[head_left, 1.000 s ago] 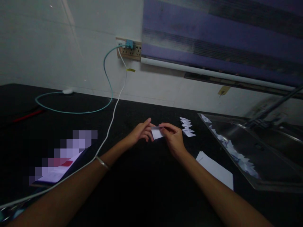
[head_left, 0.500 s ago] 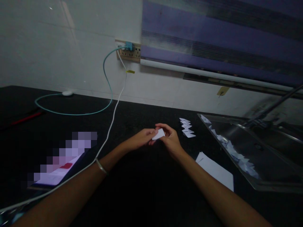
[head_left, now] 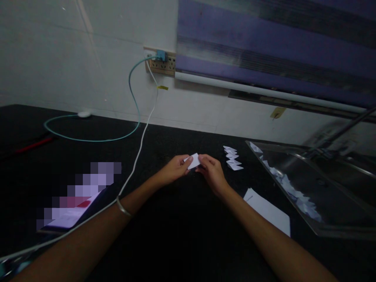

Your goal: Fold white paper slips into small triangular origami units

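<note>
A small white piece of paper [head_left: 193, 161] is held up between my hands above the dark counter. My left hand [head_left: 176, 169] pinches it from the left, thumb lying across its face. At its right edge, the thumb and fingers of my right hand [head_left: 212, 171] are closed on the paper's side. Right of my hands, several folded white paper pieces [head_left: 233, 158] stand in a short row. A stack of white paper sheets [head_left: 268, 211] lies beside my right forearm.
A metal sink [head_left: 337, 196] is at the right, with many folded papers [head_left: 296, 194] along its near rim. To the left lies a lit screen [head_left: 73, 211], partly blurred. A white cable [head_left: 141, 145] crosses my left forearm; a teal cable [head_left: 96, 140] loops on the counter [head_left: 176, 141].
The white paper has shifted slightly left and up, and more of its face shows. My right hand's fingers have moved from behind it to its right edge.
</note>
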Available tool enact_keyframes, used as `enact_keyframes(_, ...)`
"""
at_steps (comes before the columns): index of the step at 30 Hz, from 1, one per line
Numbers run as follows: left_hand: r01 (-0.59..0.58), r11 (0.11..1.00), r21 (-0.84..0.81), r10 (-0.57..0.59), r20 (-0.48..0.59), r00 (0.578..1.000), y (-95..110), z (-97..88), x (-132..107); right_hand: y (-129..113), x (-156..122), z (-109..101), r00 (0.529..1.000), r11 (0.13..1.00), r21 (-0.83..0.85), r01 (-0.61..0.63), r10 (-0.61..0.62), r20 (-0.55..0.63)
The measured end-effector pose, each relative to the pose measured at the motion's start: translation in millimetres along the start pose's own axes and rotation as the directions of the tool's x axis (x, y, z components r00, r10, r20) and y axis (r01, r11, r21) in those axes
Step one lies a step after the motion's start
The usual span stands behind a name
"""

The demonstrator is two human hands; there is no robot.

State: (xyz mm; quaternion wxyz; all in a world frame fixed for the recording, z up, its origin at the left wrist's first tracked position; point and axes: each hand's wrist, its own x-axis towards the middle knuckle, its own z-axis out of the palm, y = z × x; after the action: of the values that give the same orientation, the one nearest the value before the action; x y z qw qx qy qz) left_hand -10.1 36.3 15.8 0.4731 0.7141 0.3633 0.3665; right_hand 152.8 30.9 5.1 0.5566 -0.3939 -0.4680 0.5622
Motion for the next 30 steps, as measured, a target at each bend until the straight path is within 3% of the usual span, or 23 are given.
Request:
enact_keyframes(4, 0.024, 1.0, -0.014, -0.024, 0.01, 1.0, 1.0, -0.4, 0.3, 2.3, -1.2, 0.6, 0.998, 0.99, -0.128, 0.055, -0.051, 0.03)
enact_keyframes(16, 0.032, 0.999, -0.043, -0.031, 0.028, 0.999, 5.1, -1.3, -0.2, -5.8, -6.4, 3.1, 0.996, 0.975, -0.204, 0.086, -0.083, 0.022)
enact_keyframes(30, 0.004, 1.0, 0.01, -0.004, 0.028, 1.0, -0.2, -0.4, 1.0, -4.7, -5.9, 1.5, 0.996, 0.984, -0.164, 0.072, -0.064, 0.057)
